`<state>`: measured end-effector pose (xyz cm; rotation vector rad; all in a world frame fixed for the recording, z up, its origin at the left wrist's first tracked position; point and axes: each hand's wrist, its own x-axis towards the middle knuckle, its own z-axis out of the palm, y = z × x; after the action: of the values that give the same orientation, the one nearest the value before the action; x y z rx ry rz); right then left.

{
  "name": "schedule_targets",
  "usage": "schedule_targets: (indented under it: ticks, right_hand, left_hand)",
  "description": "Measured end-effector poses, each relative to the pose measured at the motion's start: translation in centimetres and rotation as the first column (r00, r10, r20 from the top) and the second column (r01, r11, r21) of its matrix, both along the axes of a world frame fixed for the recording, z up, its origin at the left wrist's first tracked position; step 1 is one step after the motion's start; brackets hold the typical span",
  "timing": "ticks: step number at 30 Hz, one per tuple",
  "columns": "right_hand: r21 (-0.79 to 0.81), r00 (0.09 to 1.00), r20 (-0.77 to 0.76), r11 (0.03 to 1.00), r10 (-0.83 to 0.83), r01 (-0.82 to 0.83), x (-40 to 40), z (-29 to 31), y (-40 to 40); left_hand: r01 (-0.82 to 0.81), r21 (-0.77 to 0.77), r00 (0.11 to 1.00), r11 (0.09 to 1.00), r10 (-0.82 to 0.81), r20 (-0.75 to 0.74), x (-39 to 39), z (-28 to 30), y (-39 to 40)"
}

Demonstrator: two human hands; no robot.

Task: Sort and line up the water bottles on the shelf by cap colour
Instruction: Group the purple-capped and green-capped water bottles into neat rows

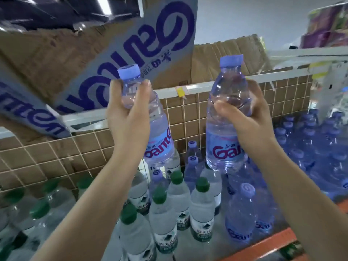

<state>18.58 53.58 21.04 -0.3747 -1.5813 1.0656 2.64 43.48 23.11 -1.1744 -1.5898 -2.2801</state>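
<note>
The shelf (282,240), edged in orange along its front, was seen to carry two groups: green-capped bottles (202,210) towards its left and middle, and blue-capped bottles (243,213) from the middle out to its right end, where they were packed densely against the wire grid back (56,157). Two blue-capped bottles were held up above the shelf, clear of everything standing on it. The right-hand bottle (226,129) was gripped round its shoulder by the right hand (244,119), fingers and thumb curled about it, and was held upright. The left-hand bottle (150,129) was pinched just below its cap by the left hand (126,110), and was tilted with its base swung to the right. For the step to be done well, it was judged that both should be set down among the blue caps on the right, each lowered straight into a free gap behind the front row, labels faced forward, so that neighbours were not toppled. The tilted bottle would best be righted first.
</note>
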Motion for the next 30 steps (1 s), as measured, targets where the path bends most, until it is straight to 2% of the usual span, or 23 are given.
schedule_targets:
  ticks: [5, 9, 13, 18, 21, 23, 30]
  right_hand:
    - [0.025, 0.996, 0.077, 0.999, 0.035, -0.037, 1.6, 0.0, 6.0]
    - [0.056, 0.952, 0.291, 0.992, 0.091, -0.112, 2.5, -1.5, 9.7]
    - [0.019, 0.862, 0.486, 0.984, 0.146, -0.177, 3.2, -4.0, 11.9]
    - [-0.064, 0.767, 0.605, 0.973, 0.215, -0.222, 3.2, -7.0, 12.9]
    - [-0.063, 0.723, 0.65, 0.965, 0.234, -0.256, 3.3, -8.3, 13.1]
    - [-0.059, 0.715, 0.656, 0.961, 0.241, -0.27, 3.4, -8.8, 13.2]
    - [-0.061, 0.662, 0.702, 0.947, 0.265, -0.314, 3.8, -9.2, 13.2]
  left_hand:
    - [-0.074, -0.155, 0.997, 0.985, 0.071, -0.025, -0.3, -1.4, 5.0]
    - [-0.189, -0.287, 0.98, 0.939, 0.197, 0.0, -1.7, -4.1, 8.4]
    - [-0.21, -0.444, 0.963, 0.871, 0.264, 0.062, -2.5, -6.8, 10.0]
    - [-0.164, -0.473, 0.925, 0.866, 0.302, 0.232, -2.7, -9.0, 10.2]
    - [-0.158, -0.507, 0.903, 0.847, 0.332, 0.273, -2.8, -10.0, 10.6]
    - [-0.165, -0.562, 0.901, 0.811, 0.355, 0.247, -2.6, -10.2, 10.8]
    - [-0.252, -0.754, 0.926, 0.606, 0.377, -0.006, -1.8, -10.1, 10.5]
